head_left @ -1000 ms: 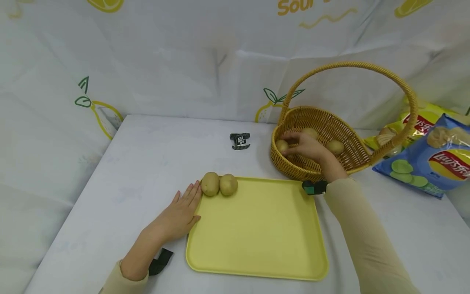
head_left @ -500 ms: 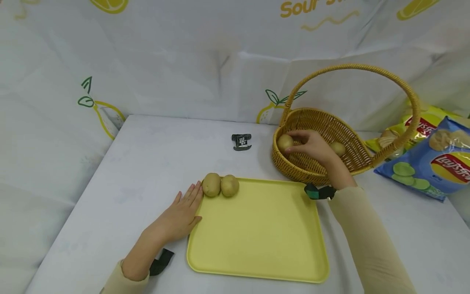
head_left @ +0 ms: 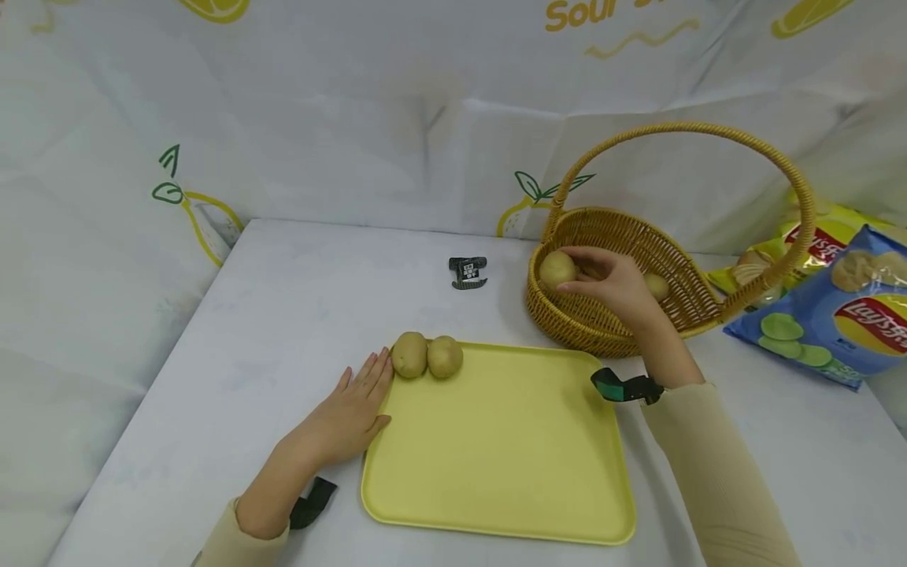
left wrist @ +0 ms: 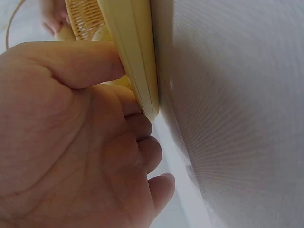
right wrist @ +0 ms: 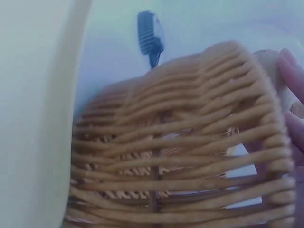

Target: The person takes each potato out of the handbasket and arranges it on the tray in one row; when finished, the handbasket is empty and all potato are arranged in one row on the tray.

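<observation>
In the head view, my right hand [head_left: 618, 287] pinches a potato [head_left: 557, 270] between thumb and fingers, at the left side of the wicker basket [head_left: 583, 337]. Another potato [head_left: 657, 287] lies inside the basket, partly behind that hand. Two more potatoes, a larger one [head_left: 409, 355] and a smaller one [head_left: 445, 357], sit side by side in the far left corner of the yellow tray [head_left: 496, 449]. My left hand [head_left: 347, 417] rests with straight fingers along the tray's left edge. The right wrist view is mostly the basket's wall [right wrist: 180, 166], hiding much of the grip.
A small black item with a white label [head_left: 468, 272] lies left of the basket. A blue chip bag [head_left: 829, 307] and a yellow one [head_left: 815, 236] lean at the right. The basket's tall handle [head_left: 680, 128] arches above my right hand. A white cloth wall stands behind.
My right hand lifts the potato slightly up and to the right within the basket, and its forearm shifts right. The left hand stays at the tray's edge.
</observation>
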{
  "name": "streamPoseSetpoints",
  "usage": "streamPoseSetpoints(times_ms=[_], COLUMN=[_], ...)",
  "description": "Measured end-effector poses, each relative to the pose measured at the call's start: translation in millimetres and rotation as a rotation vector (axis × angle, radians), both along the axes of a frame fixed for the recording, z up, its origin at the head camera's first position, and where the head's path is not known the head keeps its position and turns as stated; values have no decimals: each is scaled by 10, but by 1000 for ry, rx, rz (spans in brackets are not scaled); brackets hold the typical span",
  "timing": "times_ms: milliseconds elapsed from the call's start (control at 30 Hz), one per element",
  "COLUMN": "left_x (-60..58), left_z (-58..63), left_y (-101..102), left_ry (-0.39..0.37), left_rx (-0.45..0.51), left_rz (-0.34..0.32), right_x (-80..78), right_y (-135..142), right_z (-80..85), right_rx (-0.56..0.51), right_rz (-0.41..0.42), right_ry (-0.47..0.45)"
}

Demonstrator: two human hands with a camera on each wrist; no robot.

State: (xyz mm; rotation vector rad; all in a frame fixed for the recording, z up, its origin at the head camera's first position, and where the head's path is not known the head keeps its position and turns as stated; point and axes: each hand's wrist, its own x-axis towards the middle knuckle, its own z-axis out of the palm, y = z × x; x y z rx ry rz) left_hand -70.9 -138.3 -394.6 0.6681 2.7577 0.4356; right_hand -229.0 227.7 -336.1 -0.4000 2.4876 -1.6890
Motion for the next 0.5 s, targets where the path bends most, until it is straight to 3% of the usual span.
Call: streamPoseSetpoints(times_ms=[500], left_x=[-9], left_z=[5], left_y=[5], left_ry=[-6], left_rx=[-12], left_rz=[2], right_x=[304], right_y=[-111], right_z=[46], right_rx=[-372], right_rz=[124], right_ry=[87])
